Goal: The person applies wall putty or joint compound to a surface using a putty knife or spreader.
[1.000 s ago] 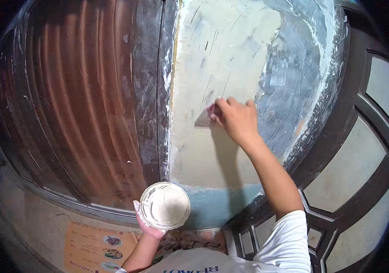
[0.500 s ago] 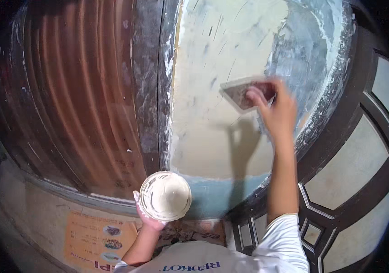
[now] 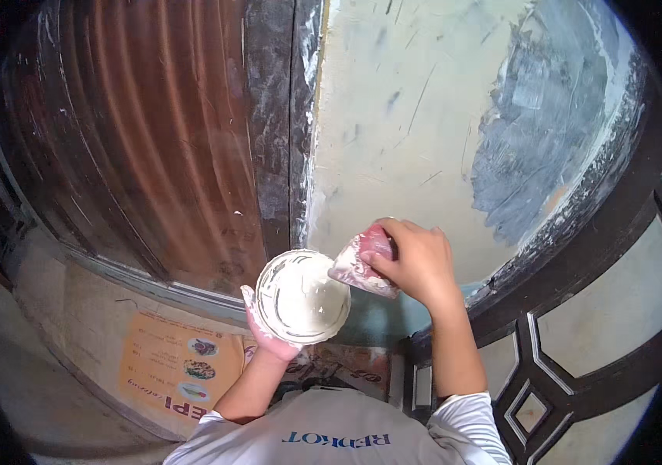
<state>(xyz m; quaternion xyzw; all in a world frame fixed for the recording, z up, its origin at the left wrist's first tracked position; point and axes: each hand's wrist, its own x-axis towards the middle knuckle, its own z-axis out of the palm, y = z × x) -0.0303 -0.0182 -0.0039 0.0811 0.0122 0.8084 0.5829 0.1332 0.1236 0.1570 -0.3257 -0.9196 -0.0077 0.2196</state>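
A round white tub (image 3: 302,298) with pale, creamy filler inside rests on my left hand (image 3: 272,335), which cups it from below and the left; white smears cover those fingers. My right hand (image 3: 418,263) grips a reddish putty scraper (image 3: 363,266) coated with white filler, its lower edge at the tub's right rim. Whether the blade touches the rim I cannot tell. Behind both hands stands a wall panel (image 3: 401,147) spread with cream filler, with a bare blue-grey patch (image 3: 536,124) on its right side.
To the left is a dark-framed window (image 3: 153,155) with brown curtain folds behind it. A dark door or grille with pale panels (image 3: 602,333) curves along the right. An orange printed sheet (image 3: 160,360) lies below the window, beside a patterned sheet (image 3: 346,368).
My right hand has brought the scraper down and left from the wall panel to the tub. The tub in my left hand sits slightly higher and further right in view.
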